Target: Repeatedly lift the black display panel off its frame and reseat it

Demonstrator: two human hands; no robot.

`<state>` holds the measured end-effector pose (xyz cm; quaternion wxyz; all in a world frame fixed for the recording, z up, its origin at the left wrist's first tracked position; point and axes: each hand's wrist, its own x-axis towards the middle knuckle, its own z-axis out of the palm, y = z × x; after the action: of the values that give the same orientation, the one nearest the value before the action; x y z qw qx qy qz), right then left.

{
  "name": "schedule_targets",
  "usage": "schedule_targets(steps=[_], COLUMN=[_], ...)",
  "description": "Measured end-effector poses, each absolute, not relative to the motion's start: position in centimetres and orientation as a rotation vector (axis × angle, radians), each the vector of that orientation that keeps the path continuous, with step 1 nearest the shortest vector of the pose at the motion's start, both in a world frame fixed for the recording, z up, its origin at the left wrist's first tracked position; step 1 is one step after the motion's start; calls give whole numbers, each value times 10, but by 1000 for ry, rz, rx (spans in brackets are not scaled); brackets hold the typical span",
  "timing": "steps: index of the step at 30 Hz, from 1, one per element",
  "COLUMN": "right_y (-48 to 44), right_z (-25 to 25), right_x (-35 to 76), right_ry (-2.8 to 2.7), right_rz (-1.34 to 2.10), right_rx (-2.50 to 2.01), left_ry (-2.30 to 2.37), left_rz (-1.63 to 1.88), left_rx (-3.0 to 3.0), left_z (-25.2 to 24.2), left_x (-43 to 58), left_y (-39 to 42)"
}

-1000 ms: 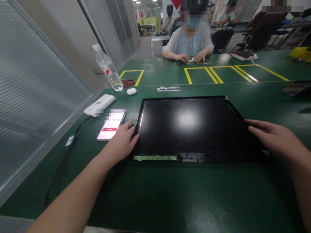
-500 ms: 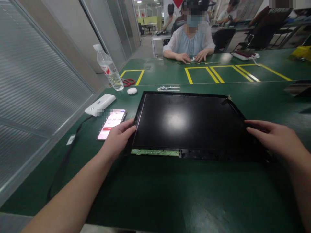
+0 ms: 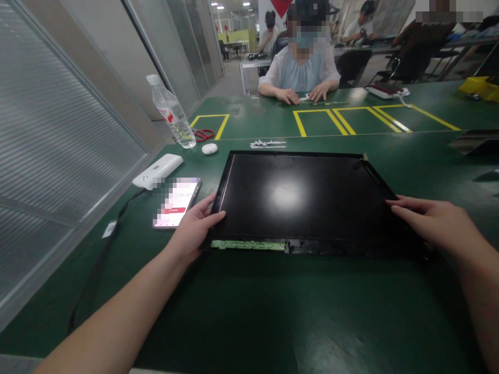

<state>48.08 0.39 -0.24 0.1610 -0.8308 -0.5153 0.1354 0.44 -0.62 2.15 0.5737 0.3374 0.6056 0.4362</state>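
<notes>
A black LCD screen panel (image 3: 323, 187) with a thin dark frame lies face up in front of me, a bright light reflected in its middle. Along its near edge, at the left, runs a narrow green circuit board (image 3: 249, 245). My left hand (image 3: 195, 226) grips the panel's left side, thumb over the front and fingers at the edge or beneath. On the opposite side, my right hand (image 3: 436, 218) pinches the right edge between thumb and fingers. Whether the panel touches the table or is slightly raised, I cannot tell.
Left of the panel are a phone (image 3: 177, 202), a white power bank (image 3: 158, 170) with a black cable, an earbud case (image 3: 209, 149), red-handled scissors (image 3: 205, 135) and a water bottle (image 3: 173, 114). Pale strips (image 3: 267, 144) lie behind it. Across the green table (image 3: 249, 311) sits a person (image 3: 300, 72).
My left thumb has come further over the panel's front, and my left hand sits slightly lower. My right hand still holds its side. The whole view has shifted a little.
</notes>
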Motion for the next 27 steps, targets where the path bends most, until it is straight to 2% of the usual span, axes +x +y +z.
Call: schedule_targets(steps=[9, 16, 27], right_y=[1, 8, 9], right_z=[1, -11, -16], right_x=[476, 487, 495], right_ry=[-1462, -1426, -1483], right_rz=[434, 361, 258], right_rx=[-2385, -2388, -2350], left_ry=[1439, 1420, 1428], left_rz=[1066, 1189, 1182], left_rx=[683, 602, 594], left_z=[18, 24, 26], left_x=[8, 15, 18], left_y=[-6, -7, -8])
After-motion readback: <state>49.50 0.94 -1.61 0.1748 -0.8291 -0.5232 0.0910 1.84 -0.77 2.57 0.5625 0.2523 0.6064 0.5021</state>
